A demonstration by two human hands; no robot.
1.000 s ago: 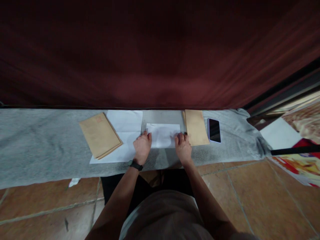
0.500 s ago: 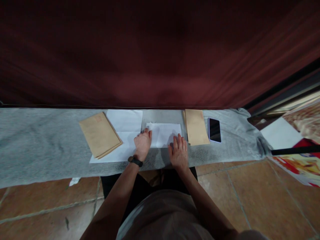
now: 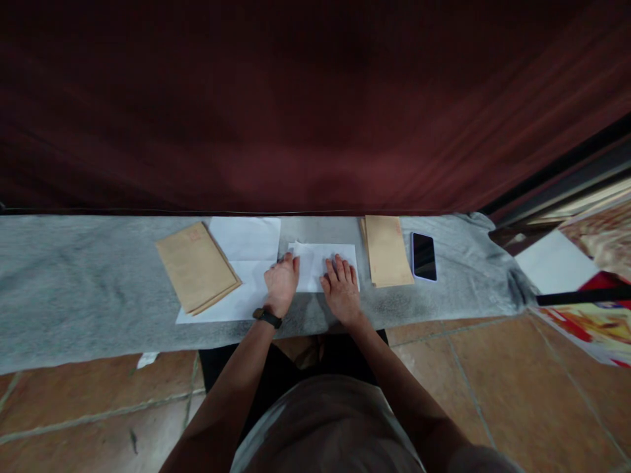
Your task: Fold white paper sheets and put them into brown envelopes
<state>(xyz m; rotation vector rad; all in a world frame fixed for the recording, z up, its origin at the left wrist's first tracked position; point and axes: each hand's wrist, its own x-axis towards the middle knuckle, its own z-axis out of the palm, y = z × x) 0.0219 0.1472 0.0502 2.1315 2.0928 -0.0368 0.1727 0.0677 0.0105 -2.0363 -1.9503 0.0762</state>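
A folded white paper (image 3: pixel 311 279) lies flat on the grey cloth between my hands. My left hand (image 3: pixel 282 281), with a dark watch at the wrist, is closed at the paper's left edge; whether its fingers grip the edge or only press on it is hard to tell. Fingers spread, my right hand (image 3: pixel 341 287) rests flat on the right half of the paper. To the left, larger white sheets (image 3: pixel 246 238) lie partly under a stack of brown envelopes (image 3: pixel 196 266). Another small stack of brown envelopes (image 3: pixel 388 249) is right of the folded paper.
A phone (image 3: pixel 424 256) lies right of the right-hand envelopes on the grey cloth (image 3: pixel 89 289). Dark red fabric (image 3: pixel 315 164) rises behind the far edge. A white sheet (image 3: pixel 557 263) and a colourful printed item (image 3: pixel 591 322) are at the far right, above tiled floor.
My right hand has slid left across the folded paper, from its right edge toward its middle. My left hand has stayed in place.
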